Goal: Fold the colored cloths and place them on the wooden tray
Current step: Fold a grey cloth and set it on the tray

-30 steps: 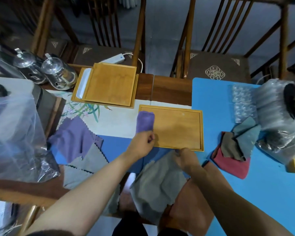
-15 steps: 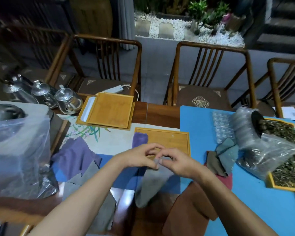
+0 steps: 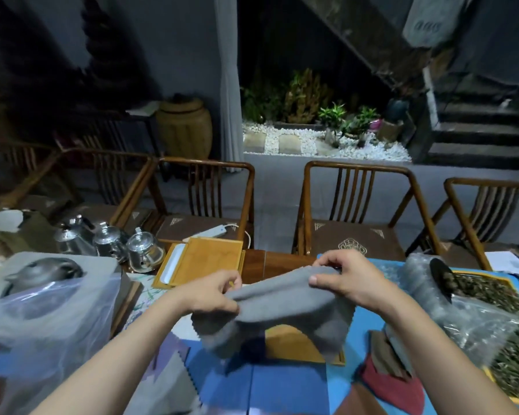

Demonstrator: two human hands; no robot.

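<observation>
While both hands hold it up off the table, the grey cloth (image 3: 277, 307) hangs in a doubled band with its two ends drooping, which I judge is the point of lifting it: in the air the halves fall together and the edges can be matched. The left hand (image 3: 215, 295) pinches the cloth's left end between thumb and curled fingers, and the right hand (image 3: 346, 280) pinches the top edge towards the right, so the fold line runs taut between them. Directly below and slightly to the near side sits the wooden tray (image 3: 294, 342), partly hidden by the hanging cloth, handy for setting the piece straight down once folded; whether anything already lies in it I cannot tell. More cloths wait around it: a purple cloth (image 3: 174, 345) and another grey one at the near left, a red cloth (image 3: 393, 384) with darker pieces on it at the near right on the blue mat (image 3: 291, 387). A second wooden tray (image 3: 213, 256) lies farther off to the left, beside glass teapots (image 3: 144, 251)
</observation>
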